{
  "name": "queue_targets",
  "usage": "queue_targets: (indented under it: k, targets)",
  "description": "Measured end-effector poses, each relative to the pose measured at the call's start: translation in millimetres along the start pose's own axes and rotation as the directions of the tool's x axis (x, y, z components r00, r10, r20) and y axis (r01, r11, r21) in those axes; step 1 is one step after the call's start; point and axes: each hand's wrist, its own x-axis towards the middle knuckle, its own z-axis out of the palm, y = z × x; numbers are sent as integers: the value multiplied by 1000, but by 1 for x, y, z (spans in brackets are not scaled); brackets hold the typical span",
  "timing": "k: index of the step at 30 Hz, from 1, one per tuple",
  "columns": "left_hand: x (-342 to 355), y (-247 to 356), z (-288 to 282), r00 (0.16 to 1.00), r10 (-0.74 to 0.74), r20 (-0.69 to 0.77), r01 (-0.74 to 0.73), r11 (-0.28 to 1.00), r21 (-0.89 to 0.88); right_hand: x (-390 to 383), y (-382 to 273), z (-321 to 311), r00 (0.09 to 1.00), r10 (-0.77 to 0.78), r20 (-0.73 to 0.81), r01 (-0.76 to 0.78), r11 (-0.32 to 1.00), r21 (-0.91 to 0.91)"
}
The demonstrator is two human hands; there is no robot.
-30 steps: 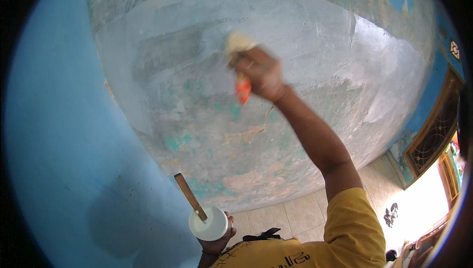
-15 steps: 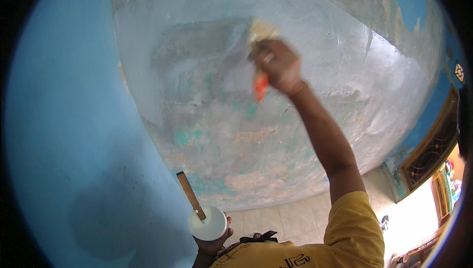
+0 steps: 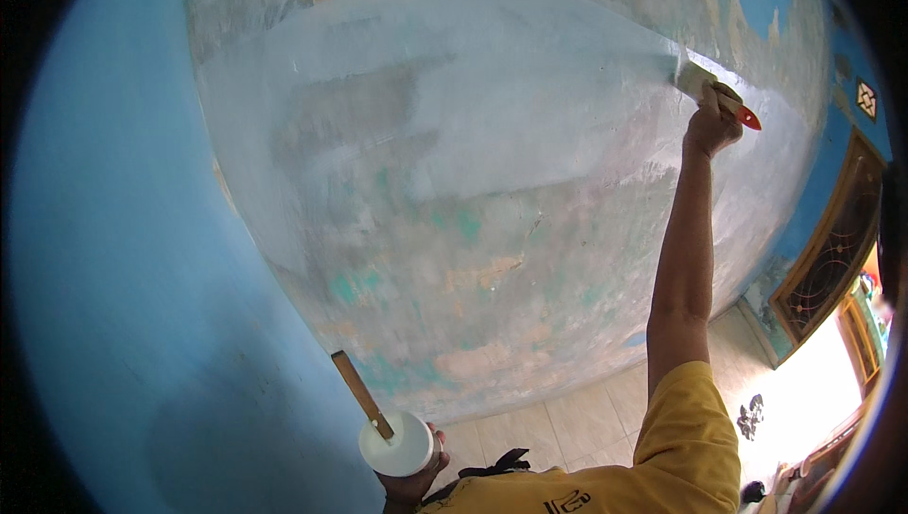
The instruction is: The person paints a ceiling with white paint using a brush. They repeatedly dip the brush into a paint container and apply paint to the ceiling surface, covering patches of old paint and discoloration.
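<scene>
Is gripping the flat paintbrush point(image 3: 697, 82) in the right hand point(image 3: 714, 123) at two o'clock, pointing its long axis, bristles first, from this grip toward ten o'clock against the patchy wall point(image 3: 530, 103), while holding the white tub point(image 3: 405, 466) in the farther left hand point(image 3: 419, 484) below, near six o'clock.

Two hands are in view: one left hand point(image 3: 416, 487) and one right hand point(image 3: 711, 126). There is one brush point(image 3: 695, 81), toward the right edge of the one patchy grey wall point(image 3: 511, 150), and one white tub point(image 3: 407, 454), seen before that wall's lower left corner, with one wooden stick point(image 3: 359, 391) in it. One plain blue wall point(image 3: 123, 259) adjoins the grey wall's left edge; past its right edge are one patterned block point(image 3: 866, 98) and one wood-framed dark panel point(image 3: 825, 240). Yellow sleeves: one shows point(image 3: 689, 419).
</scene>
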Motion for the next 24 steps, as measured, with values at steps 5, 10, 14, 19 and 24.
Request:
queue_targets:
  k: [5,10,14,19,24]
  targets:
    - [-3,-6,9,993,112,-24,-98,944,316,-63,-32,90,935,-271,227,351,792,-499]
    - [0,-7,-11,960,278,-25,-212,785,583,-211,-164,232,714,-482,508,550,835,19]
    - [5,-2,-6,981,154,-117,-146,986,75,-302,-261,267,620,-406,672,199,909,367]
    - [21,-9,14,904,345,-251,-262,914,310,-262,-210,262,732,-262,629,-2,922,386]
    - [16,-36,36,996,85,-15,-86,993,-87,-130,-109,170,825,145,547,-450,753,479]
